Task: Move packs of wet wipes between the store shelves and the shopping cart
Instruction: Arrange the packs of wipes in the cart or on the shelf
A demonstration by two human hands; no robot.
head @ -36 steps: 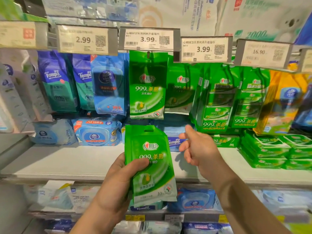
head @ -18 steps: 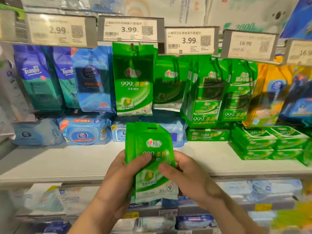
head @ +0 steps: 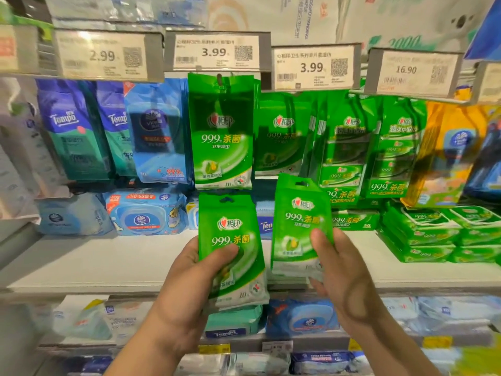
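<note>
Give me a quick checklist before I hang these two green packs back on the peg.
1. Left hand grip on left green pack: ok, thumb across its front.
2. Right hand grip on right green pack: ok, pinched low.
3. Packs separated: ok.
4. Hang holes facing up: ok.
5. Matching hanging pack under the 3.99 tag: ok.
6. Free room on the peg: cannot tell.

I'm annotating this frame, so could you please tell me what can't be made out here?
- Shopping cart: out of the head view entirely.
- Lower part of the right pack: covered by the right hand.
- Left pack: partly hidden under the left hand thumb.
- 2.99 tag: small print blurred.
- Bottom shelf packs: blurred and cut by the lower edge.
</note>
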